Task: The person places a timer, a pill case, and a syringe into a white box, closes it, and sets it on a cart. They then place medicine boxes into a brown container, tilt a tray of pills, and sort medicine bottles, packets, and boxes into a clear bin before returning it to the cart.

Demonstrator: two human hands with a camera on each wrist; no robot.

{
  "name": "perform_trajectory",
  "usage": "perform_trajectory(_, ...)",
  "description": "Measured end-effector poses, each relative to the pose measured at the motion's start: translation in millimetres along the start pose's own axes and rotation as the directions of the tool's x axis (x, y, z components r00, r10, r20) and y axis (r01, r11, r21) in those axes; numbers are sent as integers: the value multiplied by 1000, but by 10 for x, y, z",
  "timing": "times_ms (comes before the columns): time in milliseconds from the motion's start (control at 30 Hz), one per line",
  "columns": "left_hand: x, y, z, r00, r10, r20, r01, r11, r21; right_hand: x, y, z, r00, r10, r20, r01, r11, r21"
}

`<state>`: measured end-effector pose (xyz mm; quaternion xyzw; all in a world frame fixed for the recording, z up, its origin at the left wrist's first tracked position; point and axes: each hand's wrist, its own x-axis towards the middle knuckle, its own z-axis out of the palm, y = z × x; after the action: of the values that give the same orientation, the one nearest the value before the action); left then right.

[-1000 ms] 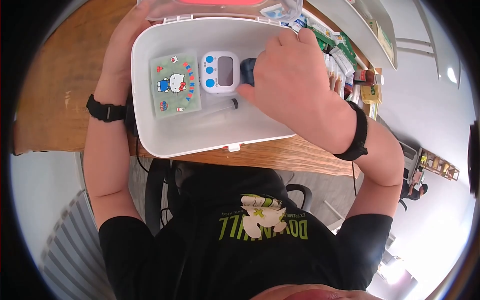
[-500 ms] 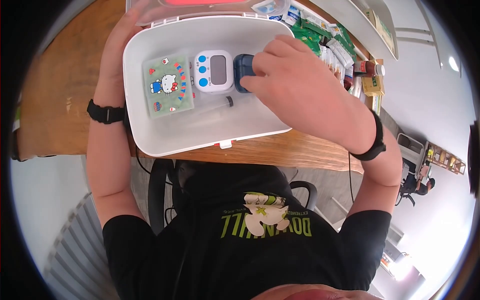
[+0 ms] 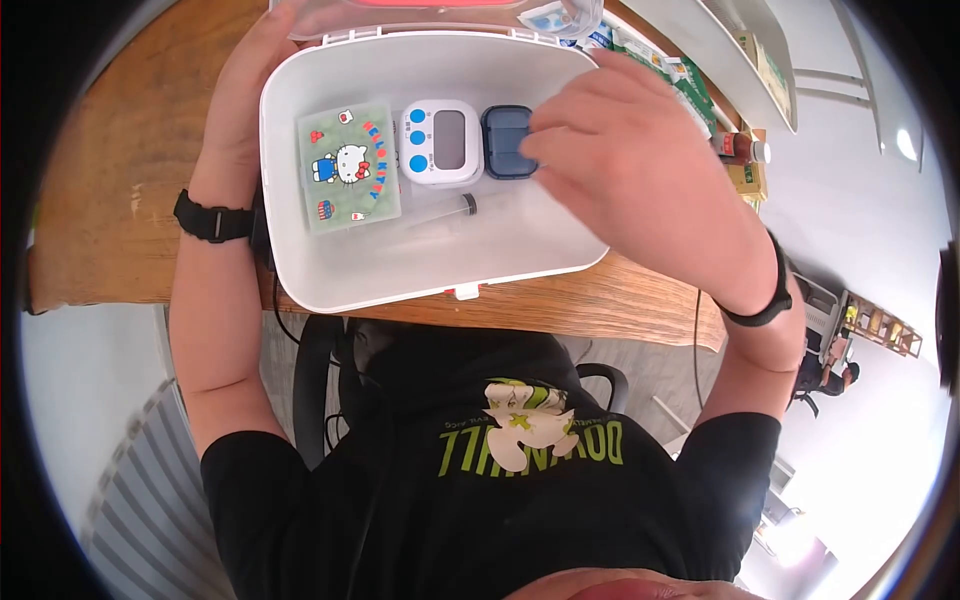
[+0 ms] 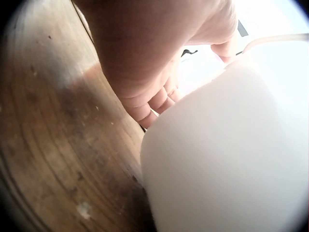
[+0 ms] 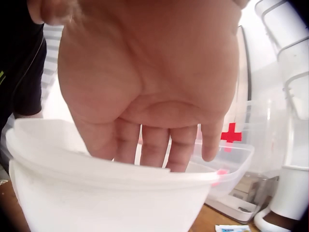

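Observation:
On the wooden table stands a white medicine box (image 3: pixel 400 272) with its clear and red lid (image 3: pixel 400 14) tipped back. At the box's back left corner, my left hand (image 3: pixel 240 110) holds the lid near the hinge; in the left wrist view its fingers pass behind the box. My right hand (image 3: pixel 640 165) reaches over the right rim with fairly straight fingers, their tips right at the edge of a dark blue case (image 3: pixel 506 145). Left of that case lie a white timer (image 3: pixel 448 145) with blue buttons and a green Hello Kitty case (image 3: pixel 348 165). A clear tube (image 3: pixel 445 212) with a black cap lies below the timer.
Green and white packets (image 3: pixel 680 85), a brown bottle (image 3: pixel 738 148) and a yellow carton (image 3: pixel 750 180) lie behind and right of the box. A white shelf (image 3: pixel 760 75) runs along the far right. The table's front edge is close to my body.
My right hand has drawn back to the right from over the dark blue case, which now shows almost whole. The left hand stays at the lid. The box shifted slightly in view.

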<state>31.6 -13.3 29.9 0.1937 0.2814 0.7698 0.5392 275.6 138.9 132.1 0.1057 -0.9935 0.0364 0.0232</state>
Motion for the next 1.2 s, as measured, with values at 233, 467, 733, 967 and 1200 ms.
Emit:
perform_trajectory(233, -34, -38, 47, 987, 159, -37, -148, 967, 209, -711, -197, 76, 850, 374, -371, -277, 917, 288)
perform_trajectory(467, -162, 190, 79, 956, 227, 185, -289, 825, 485, -1141, -492, 483, 557, 669, -493, -308, 717, 625)
perform_trajectory(733, -146, 458, 179, 967, 206, 153, -256, 747, 614, -1170, -570, 640, 440, 778, -449, -178, 565, 805)
perform_trajectory(967, -443, 473, -54, 927, 331, 177, -344, 562, 752, -1060, -696, 815, 424, 803, -418, 2, 461, 888)
perform_trajectory(1200, -678, 156, 375, 947, 321, 21, -256, 711, 655, -1065, -769, 878, 476, 770, -425, 67, 451, 890)
